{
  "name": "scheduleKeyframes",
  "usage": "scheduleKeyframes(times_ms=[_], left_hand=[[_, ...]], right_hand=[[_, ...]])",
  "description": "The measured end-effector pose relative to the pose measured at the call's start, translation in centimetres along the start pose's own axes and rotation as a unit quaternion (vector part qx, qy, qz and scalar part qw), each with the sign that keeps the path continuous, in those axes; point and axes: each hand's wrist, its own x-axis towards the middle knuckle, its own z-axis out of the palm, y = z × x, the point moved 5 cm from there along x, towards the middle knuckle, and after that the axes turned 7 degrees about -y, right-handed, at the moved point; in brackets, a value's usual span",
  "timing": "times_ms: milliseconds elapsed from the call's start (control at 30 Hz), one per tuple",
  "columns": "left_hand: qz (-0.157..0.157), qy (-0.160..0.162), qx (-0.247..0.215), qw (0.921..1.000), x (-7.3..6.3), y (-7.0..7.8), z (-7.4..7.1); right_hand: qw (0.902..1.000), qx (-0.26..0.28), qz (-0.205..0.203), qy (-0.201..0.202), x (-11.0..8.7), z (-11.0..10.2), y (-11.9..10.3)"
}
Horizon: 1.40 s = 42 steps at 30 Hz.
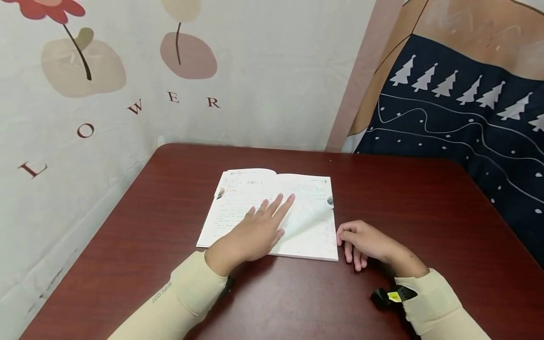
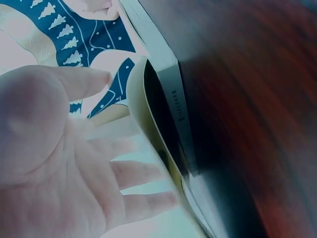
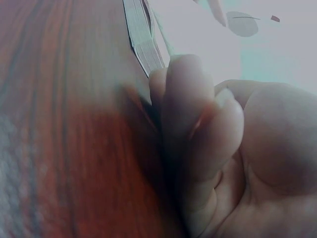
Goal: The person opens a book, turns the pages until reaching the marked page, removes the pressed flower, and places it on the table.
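An open book [image 1: 312, 231] with white printed pages lies on the reddish-brown table. Across its middle, my left hand [image 1: 257, 233] rests with fingers spread and pointing up the pages. The left wrist view shows the palm of that hand [image 2: 54, 148] beside the book's spine [image 2: 171, 89], where a cover or page edge bows away from it. Just off the lower right corner of the book, my right hand [image 1: 369, 243] hangs loosely curled and holds nothing. Its bent fingers [image 3: 188, 94] are close to the page edges [image 3: 143, 42] in the right wrist view.
The table [image 1: 170, 198] meets a pale wall hanging [image 1: 272, 85] with flower shapes and letters at the back and left. A dark blue cloth [image 1: 446, 118] with white trees hangs at the right. A black wrist strap [image 1: 408, 293] circles the right sleeve.
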Motion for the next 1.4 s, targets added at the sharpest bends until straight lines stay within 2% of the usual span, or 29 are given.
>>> scheduleKeyframes(times_ms=[100,267,433,567,800,900,1033,1267,1400], left_hand=[[0.014,0.023,0.018,0.9995,0.0,0.2,-0.3],[0.041,0.040,0.048,0.9972,0.0,0.5,-0.5],[0.054,0.056,0.063,0.9950,0.1,0.7,-0.7],[0.062,0.052,0.070,0.9942,0.0,0.8,-0.6],[0.073,0.013,0.044,0.9962,-0.2,1.0,-0.2],[0.078,0.007,0.043,0.9960,-0.2,1.1,-0.1],[0.079,0.016,0.049,0.9956,-0.1,1.0,0.0],[0.075,0.051,0.073,0.9932,0.0,0.9,-0.3],[0.084,0.062,0.093,0.9902,-0.1,0.9,-0.4]], right_hand=[[1.0000,-0.001,0.001,-0.001,0.0,0.0,-0.1],[1.0000,-0.004,0.000,0.000,-0.1,-0.1,-0.2],[1.0000,-0.002,-0.002,0.000,-0.1,-0.1,-0.3],[1.0000,0.001,0.001,-0.002,0.0,-0.1,-0.2],[1.0000,-0.004,-0.003,0.000,0.2,-0.1,-0.2],[1.0000,0.001,-0.003,-0.003,0.1,0.0,0.0],[1.0000,0.005,-0.003,-0.004,-0.1,0.1,0.0],[1.0000,0.000,-0.004,-0.001,0.0,-0.1,-0.3],[1.0000,0.001,-0.005,-0.003,0.0,0.0,-0.5]])
